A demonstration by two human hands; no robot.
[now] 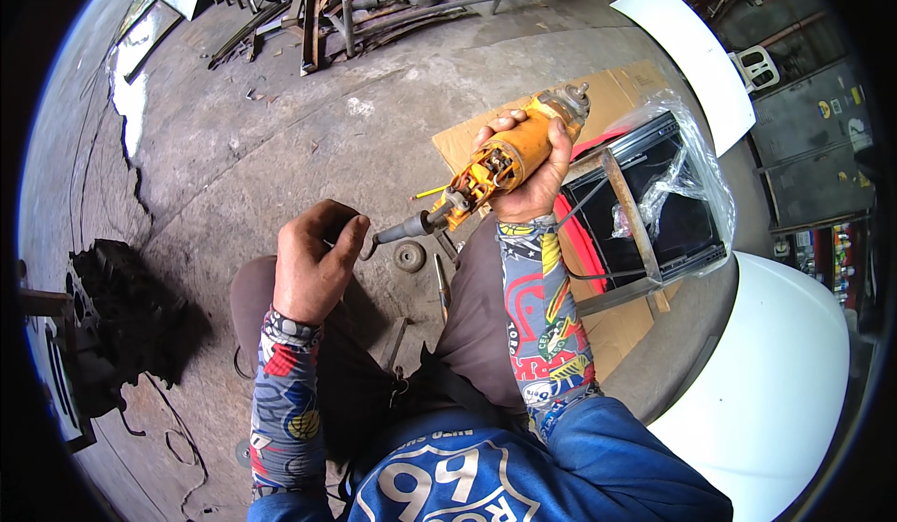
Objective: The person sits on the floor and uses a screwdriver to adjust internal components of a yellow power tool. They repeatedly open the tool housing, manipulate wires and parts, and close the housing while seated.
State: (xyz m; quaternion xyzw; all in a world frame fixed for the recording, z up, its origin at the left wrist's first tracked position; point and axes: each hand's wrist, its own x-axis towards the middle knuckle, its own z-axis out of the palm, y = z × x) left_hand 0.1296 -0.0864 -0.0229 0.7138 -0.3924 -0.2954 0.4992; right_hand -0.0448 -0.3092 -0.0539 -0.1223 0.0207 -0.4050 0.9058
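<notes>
In my right hand (537, 171) is an orange angle grinder (525, 153), gripped round its body, with its metal gear head pointing up and right. The rear part of its casing is open, and wires and inner parts show there. A grey cord sleeve (404, 230) runs from its back end toward my left hand (320, 258). The fingers of that hand are curled in, with the thumb close to the sleeve's tip; what they hold, if anything, is hidden. A thin yellow stick (430, 192) shows beside the grinder.
Below the grinder, a round grey disc (408, 256) and a slim hand tool (441, 288) lie on the concrete floor. Cardboard (621, 83) and a plastic-wrapped framed panel (645, 204) are on the right, near white curved panels (766, 363). A dark engine block (121, 307) stands left; scrap metal (374, 8) lies far ahead.
</notes>
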